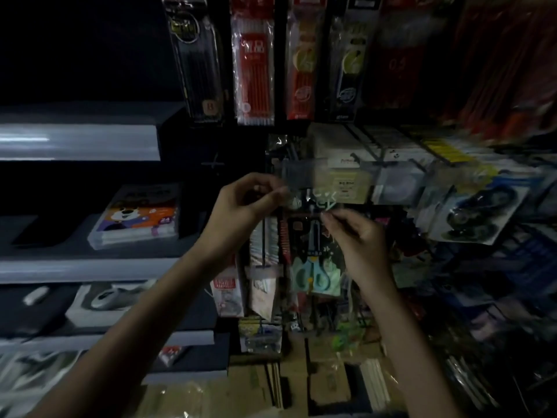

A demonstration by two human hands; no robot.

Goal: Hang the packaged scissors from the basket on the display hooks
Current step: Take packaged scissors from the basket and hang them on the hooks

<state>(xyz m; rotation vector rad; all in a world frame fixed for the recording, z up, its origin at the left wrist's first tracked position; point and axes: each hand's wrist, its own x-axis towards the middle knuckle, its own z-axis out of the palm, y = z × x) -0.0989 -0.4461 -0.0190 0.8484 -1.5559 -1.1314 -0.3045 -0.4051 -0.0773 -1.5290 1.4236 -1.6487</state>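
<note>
1. Dim light, and the right side of the frame is motion-blurred.
2. The left hand (241, 203) is at frame centre with its fingers curled. Thumb and forefinger pinch the upper left corner of the packaged scissors (310, 267).
3. The right hand (358, 233) is just right of centre and slightly lower, fingers also curled. Its fingertips (327, 217) pinch the pack's upper right edge.
4. The pack hangs downward between the two hands in front of the display rack. It has a clear wrapper over a dark card, and the teal handles sit at the lower end.
5. The pack's top edge sits just below a translucent label strip (304, 173). The hook is too blurred to make out, so I cannot tell whether the pack is on one.
6. Hanging pen refill packs (253, 70) run along the top centre of the frame.
7. A box with a cartoon bear (138, 218) lies on the grey shelf (84, 268) at mid left.
8. A carded pack of dark rolls (476, 212) hangs at mid right, well apart from the hands.
</note>
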